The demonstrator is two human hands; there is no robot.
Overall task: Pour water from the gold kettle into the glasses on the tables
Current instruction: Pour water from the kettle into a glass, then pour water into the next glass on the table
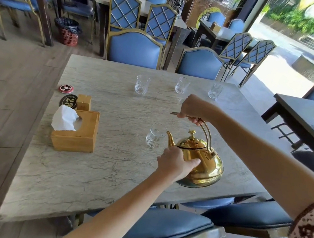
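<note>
**Gold kettle held beside the near glass**

Gold metal caught the light: the kettle (199, 161) hung just above the table (83, 179), near its front right edge, spout aimed at the near glass (155, 136). My right hand (193, 108) was curled shut round the top of the arched handle, fingers wrapped under it. My left hand (176, 165) lay against the kettle's belly, thumb spread over the polished side, fingers half open and steadying, not gripping.

I judged it weighty if full, and that slick round body gave little purchase, so the handle was the place to carry the load. Metal could also run hot, though nothing showed that. The glass looked cut and brittle; whether it held water I could not tell. A knock from the spout would tip it.

Room was good to the left, bare stone up to the tissue box (77, 134). Three more glasses (142, 84) stood well apart along the far side, and a chair (157, 225) pressed in close below the near edge.
</note>
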